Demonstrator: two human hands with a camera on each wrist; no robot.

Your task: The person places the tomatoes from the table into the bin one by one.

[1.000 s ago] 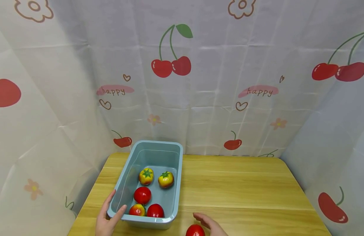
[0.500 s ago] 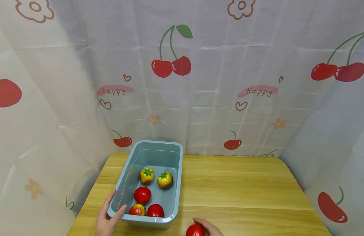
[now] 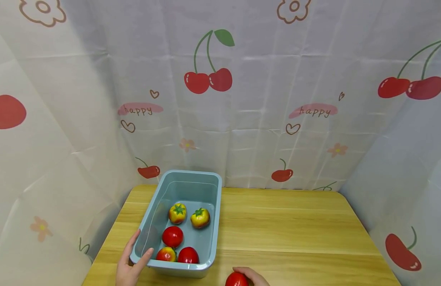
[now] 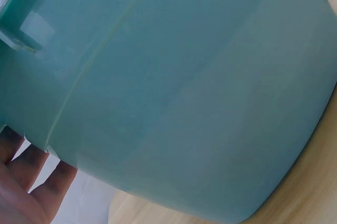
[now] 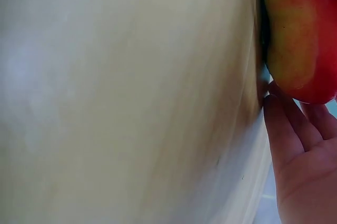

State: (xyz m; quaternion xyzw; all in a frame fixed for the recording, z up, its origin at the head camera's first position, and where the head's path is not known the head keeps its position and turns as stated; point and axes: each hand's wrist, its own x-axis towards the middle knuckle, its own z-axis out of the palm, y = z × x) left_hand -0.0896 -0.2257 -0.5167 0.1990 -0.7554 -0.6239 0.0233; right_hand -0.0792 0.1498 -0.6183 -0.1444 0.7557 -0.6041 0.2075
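Observation:
A blue-grey plastic bin (image 3: 217, 226) stands on the left part of the table with several glossy tomatoes inside. Two yellow ones (image 3: 178, 213) with green tops lie farther back; two red ones (image 3: 172, 237) and a red-yellow one (image 3: 166, 254) are nearer. My left hand (image 3: 129, 265) holds the bin's near left corner, thumb at the front rim and fingers along the left side. In the left wrist view its fingertips are hidden behind the bin. My right hand (image 3: 254, 276) grips another red tomato (image 3: 236, 279) at the table's near edge; the right wrist view shows its yellowish side.
The wooden table (image 3: 295, 230) extends right of the bin. A white cherry-printed curtain (image 3: 252, 119) encloses it at the back and on both sides, and the bin's far end is close to it.
My right hand has come down and closed onto the red tomato, having been just above and beside it. The left hand and the bin look unmoved.

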